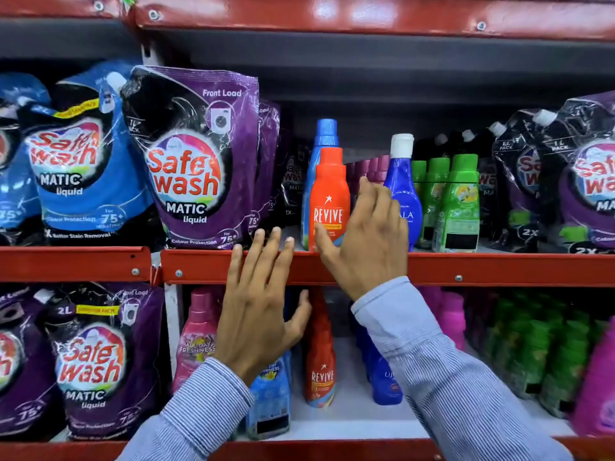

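An orange Revive bottle point(329, 194) stands upright at the front of the middle shelf point(499, 267), with a blue-capped bottle point(324, 134) right behind it. My right hand point(366, 234) is raised beside the orange bottle on its right, fingers spread and relaxed; the thumb lies against the bottle's lower label, the fingers holding nothing. My left hand point(263, 307) is held flat in front of the shelf's red edge, fingers straight and pointing up, gripping nothing. Both wrists wear striped blue sleeves.
Purple Safewash pouch point(196, 161) and blue Safewash pouch point(83, 168) stand left. A dark blue bottle with white cap point(402, 184) and green bottles point(459, 201) stand right. The lower shelf holds a second Revive bottle point(321, 371), pink bottles point(196, 337) and more pouches.
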`<action>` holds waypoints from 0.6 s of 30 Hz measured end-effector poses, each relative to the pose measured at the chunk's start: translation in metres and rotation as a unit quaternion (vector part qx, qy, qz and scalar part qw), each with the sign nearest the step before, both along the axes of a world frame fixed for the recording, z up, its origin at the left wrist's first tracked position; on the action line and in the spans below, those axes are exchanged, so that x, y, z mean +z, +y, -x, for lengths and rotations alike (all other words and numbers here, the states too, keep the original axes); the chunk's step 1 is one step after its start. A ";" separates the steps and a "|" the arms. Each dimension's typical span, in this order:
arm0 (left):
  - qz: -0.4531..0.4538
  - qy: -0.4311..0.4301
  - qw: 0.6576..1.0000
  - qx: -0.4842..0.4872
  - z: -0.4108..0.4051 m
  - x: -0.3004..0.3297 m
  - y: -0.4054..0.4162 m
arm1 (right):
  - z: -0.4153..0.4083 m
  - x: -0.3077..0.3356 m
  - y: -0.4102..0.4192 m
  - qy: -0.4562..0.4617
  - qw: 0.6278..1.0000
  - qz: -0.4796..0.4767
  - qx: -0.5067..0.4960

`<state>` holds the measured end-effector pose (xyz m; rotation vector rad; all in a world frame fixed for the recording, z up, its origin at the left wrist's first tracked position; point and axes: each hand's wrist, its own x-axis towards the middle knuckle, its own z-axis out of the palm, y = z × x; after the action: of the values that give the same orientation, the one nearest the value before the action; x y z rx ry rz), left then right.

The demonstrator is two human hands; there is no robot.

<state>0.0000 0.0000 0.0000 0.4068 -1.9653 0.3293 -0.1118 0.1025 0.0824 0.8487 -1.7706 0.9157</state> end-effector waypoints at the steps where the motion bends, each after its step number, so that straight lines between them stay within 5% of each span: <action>1: 0.003 -0.005 1.000 0.001 0.000 -0.001 -0.002 | -0.002 0.003 -0.005 -0.025 1.000 -0.002 -0.004; 6: 0.034 -0.007 0.999 0.008 0.002 -0.009 -0.013 | -0.006 0.009 -0.023 -0.102 0.995 -0.016 -0.008; 11: 0.045 0.010 0.999 0.012 0.004 -0.012 -0.017 | -0.004 0.008 -0.025 -0.077 0.997 0.017 0.007; 18: 0.036 0.046 0.998 -0.017 0.006 -0.011 -0.016 | -0.014 0.016 0.016 -0.047 0.980 0.168 0.095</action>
<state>-0.0057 -0.0156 -0.0111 0.3365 -1.8631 0.3521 -0.0973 0.1182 0.0982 0.7714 -1.5691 1.3556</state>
